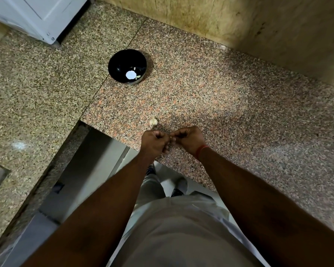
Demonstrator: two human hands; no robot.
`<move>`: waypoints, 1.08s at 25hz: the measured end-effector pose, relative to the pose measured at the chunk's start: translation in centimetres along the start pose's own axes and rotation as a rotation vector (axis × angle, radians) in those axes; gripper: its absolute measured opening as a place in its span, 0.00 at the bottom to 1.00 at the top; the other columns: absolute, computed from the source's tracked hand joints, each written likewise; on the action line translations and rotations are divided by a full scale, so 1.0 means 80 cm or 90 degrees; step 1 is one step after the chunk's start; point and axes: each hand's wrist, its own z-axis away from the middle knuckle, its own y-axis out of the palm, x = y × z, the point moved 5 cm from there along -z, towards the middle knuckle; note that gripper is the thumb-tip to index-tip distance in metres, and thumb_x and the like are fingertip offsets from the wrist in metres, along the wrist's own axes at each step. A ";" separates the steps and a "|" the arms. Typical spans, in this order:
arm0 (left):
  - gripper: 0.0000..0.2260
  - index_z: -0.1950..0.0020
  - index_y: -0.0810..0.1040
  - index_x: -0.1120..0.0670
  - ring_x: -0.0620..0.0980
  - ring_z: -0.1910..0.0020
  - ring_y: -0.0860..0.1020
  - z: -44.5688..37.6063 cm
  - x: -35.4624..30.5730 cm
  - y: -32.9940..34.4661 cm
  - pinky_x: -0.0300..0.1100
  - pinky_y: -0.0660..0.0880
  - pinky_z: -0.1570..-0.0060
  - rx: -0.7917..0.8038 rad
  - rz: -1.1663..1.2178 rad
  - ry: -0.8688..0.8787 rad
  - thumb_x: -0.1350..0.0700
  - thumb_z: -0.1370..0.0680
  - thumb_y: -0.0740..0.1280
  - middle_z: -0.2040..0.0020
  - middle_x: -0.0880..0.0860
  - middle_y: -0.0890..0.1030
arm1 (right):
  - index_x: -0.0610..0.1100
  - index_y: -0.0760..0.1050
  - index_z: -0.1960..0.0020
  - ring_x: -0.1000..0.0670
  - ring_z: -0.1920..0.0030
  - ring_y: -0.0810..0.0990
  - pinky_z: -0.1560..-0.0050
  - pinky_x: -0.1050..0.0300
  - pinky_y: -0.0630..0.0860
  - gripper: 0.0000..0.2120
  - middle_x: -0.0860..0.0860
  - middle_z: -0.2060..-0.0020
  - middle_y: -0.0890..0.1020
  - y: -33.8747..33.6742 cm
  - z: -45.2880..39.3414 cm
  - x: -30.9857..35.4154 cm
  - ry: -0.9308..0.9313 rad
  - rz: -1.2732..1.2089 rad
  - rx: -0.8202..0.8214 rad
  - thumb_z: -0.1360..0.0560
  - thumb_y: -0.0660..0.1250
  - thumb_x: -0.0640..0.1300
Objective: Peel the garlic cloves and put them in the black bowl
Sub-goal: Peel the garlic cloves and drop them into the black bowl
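- The left hand (156, 142) and the right hand (188, 139) meet just below the middle of the frame, above the near edge of the desk (229, 97), fingertips touching each other.
- Each grip is curled tight, thumb against fingers, pinching at the spot where the two hands join; whatever they pinch is too small and too hidden to make out, so I cannot tell what the grip is clamped on.
- A thin red thread (200, 151) circles the right wrist.
- Just above the left hand, apart from it, a small pale garlic piece (153, 121) lies on the desk close to the edge.
- Well above the hands, in the upper middle of the frame, the black bowl (120, 60) stands upright on the desk; inside it, low on the far wall, lie a few pale bits (138, 76) beside a bright round reflection, though I cannot tell whether these are peeled cloves.
- The desk is speckled pinkish-brown stone with a seam running diagonally past the bowl's left side.
- A white appliance (37, 14) sits in the upper left corner.
- A yellowish stone wall (220, 20) fills the upper right.
- At the bottom, the person's grey clothing (181, 228) and feet show over the floor.
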 end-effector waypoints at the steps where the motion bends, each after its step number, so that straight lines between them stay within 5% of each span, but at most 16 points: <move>1: 0.10 0.63 0.81 0.62 0.53 0.78 0.76 0.000 0.001 -0.001 0.43 0.77 0.76 0.001 0.017 -0.005 0.66 0.21 0.70 0.72 0.56 0.81 | 0.35 0.85 0.49 0.50 0.58 0.86 0.55 0.58 0.84 0.07 0.42 0.57 0.88 0.000 0.000 0.001 0.000 -0.007 0.007 0.27 0.74 0.29; 11: 0.08 0.59 0.81 0.66 0.53 0.79 0.75 -0.008 0.005 0.001 0.42 0.74 0.76 -0.023 0.031 -0.028 0.64 0.21 0.70 0.71 0.59 0.79 | 0.35 0.83 0.50 0.41 0.59 0.86 0.51 0.44 0.85 0.04 0.38 0.58 0.86 0.002 -0.004 -0.007 0.052 -0.156 -0.017 0.25 0.74 0.32; 16: 0.12 0.66 0.80 0.61 0.55 0.79 0.75 -0.015 0.009 0.001 0.45 0.76 0.74 -0.093 0.019 -0.035 0.63 0.22 0.70 0.72 0.60 0.79 | 0.33 0.81 0.48 0.46 0.60 0.86 0.56 0.51 0.85 0.05 0.40 0.58 0.86 0.003 0.003 -0.004 0.043 -0.170 -0.069 0.23 0.71 0.32; 22: 0.15 0.65 0.83 0.60 0.59 0.75 0.79 -0.018 0.015 -0.003 0.53 0.80 0.71 -0.104 -0.054 -0.023 0.60 0.19 0.66 0.70 0.63 0.82 | 0.34 0.82 0.47 0.45 0.57 0.87 0.52 0.47 0.85 0.06 0.41 0.57 0.86 -0.001 0.000 -0.008 0.056 -0.189 -0.080 0.24 0.72 0.32; 27: 0.08 0.63 0.83 0.53 0.55 0.74 0.81 -0.017 0.011 -0.001 0.54 0.83 0.68 -0.103 -0.109 0.058 0.61 0.25 0.75 0.69 0.55 0.83 | 0.34 0.82 0.48 0.44 0.57 0.87 0.51 0.45 0.85 0.06 0.40 0.57 0.87 0.002 0.000 -0.011 0.071 -0.190 -0.093 0.24 0.73 0.33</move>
